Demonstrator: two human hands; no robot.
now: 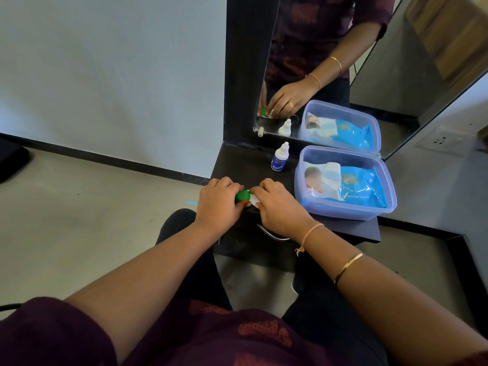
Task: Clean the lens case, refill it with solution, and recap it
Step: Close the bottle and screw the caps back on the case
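The left hand point(219, 199) has its fingers and thumb curled round the green cap point(243, 195) at the left end of the lens case point(254, 198). The right hand point(280, 204), just beside it, is curled over the case's white part and pins it down; what its fingers cover is hidden. The case lies at the near left edge of the dark shelf point(253, 162), between the two hands.

Farther back, well apart from the hands, the solution bottle point(279, 158) stands upright with its nozzle cap on. To the right sits a clear plastic tub point(343, 213) holding a blue pack of wipes point(353, 187). A mirror point(343, 62) rises behind the shelf, and a metal drawer handle point(272, 235) shows below the near edge.

This looks like a cap being twisted, though off or on cannot be told from the grip alone. With the bottle shut and the wipes in the tub, opening for cleaning seems likelier. Next, the left hand needs to turn while the right holds the body firm, keeping the case level and away from the edge.
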